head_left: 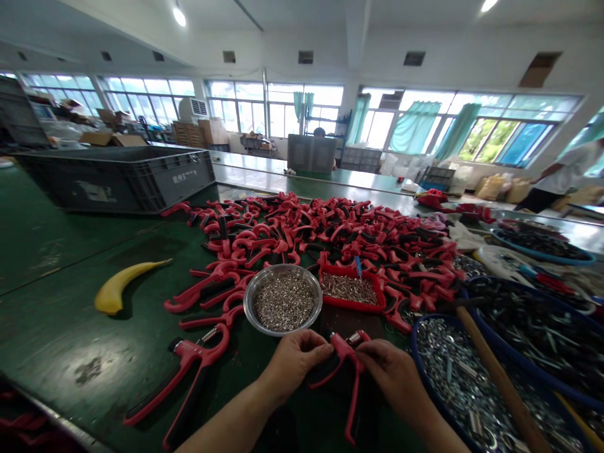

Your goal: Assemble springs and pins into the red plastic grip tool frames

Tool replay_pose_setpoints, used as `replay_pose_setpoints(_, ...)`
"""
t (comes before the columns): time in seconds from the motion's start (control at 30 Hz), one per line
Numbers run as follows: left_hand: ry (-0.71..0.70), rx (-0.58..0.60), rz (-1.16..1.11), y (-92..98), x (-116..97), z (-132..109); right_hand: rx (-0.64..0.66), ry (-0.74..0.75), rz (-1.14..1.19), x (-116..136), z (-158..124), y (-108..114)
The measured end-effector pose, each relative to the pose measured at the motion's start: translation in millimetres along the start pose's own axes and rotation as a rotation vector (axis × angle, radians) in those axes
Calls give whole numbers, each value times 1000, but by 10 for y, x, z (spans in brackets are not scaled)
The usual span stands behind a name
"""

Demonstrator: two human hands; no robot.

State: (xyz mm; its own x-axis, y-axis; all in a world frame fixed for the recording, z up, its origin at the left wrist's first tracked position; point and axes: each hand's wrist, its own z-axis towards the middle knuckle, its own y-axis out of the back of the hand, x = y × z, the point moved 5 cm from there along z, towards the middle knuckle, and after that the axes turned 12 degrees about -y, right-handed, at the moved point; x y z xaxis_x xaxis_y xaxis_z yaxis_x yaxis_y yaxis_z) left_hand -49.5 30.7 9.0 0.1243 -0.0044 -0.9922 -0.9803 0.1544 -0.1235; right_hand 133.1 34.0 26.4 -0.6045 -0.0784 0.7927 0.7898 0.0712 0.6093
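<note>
Here, between the left hand [302,356] and the right hand [392,372], a red hand grip [343,346] is held, pinched by both near its spring [353,338].

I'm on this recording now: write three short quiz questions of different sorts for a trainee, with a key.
1. What thing do the person's left hand and right hand both hold?
2. Fill in the colour: the curved yellow banana lies on the ____ tabletop.
3. True or false: the round silver metal bowl stands to the left of the red rectangular tray.

Key:
1. A V-shaped red-and-black tool.
2. Green.
3. True.
</note>
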Motion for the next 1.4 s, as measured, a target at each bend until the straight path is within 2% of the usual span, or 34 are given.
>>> replay_pose_setpoints(0.17, -31, 54, 13, 4, -11, -37, -44, 46, -114, 8, -21, 5)
replay_pose_setpoints(0.27, -42, 69, -24, 7, 57, -31, -132, 85, -158, -10, -20, -2)
replay_pose_setpoints(0.33, -54, 61, -30, 14, 99, -23, -200, 166, -223, -7, -32, -34)
replay_pose_setpoints(0.43, -101, 44, 60, 31, 97, -26, -300, 290, -342, -6, -76, -98)
replay_pose_setpoints(0.57, -146, 72, 229, 27, 64, -66, -371, 316, -419, -45, -122, -123)
replay_pose_setpoints(0.7, -177, 89, 342, 12, 106, -99, -371, 330, -389, -62, -155, -101)
replay_pose_setpoints(0.83, -205, 73, 414, 1, 138, -112, -371, 265, -327, -57, -143, -79)
replay_pose_setpoints(0.97, -219, 75, 491, 2, 74, -131, -317, 245, -291, -27, -115, -66)
replay_pose_setpoints(1.23, -236, 107, 510, -9, 8, -118, -233, 271, -334, -32, -132, 3)
replay_pose_setpoints(1.4, -244, 113, 522, 9, 39, -96, -271, 243, -344, -4, -162, 14)
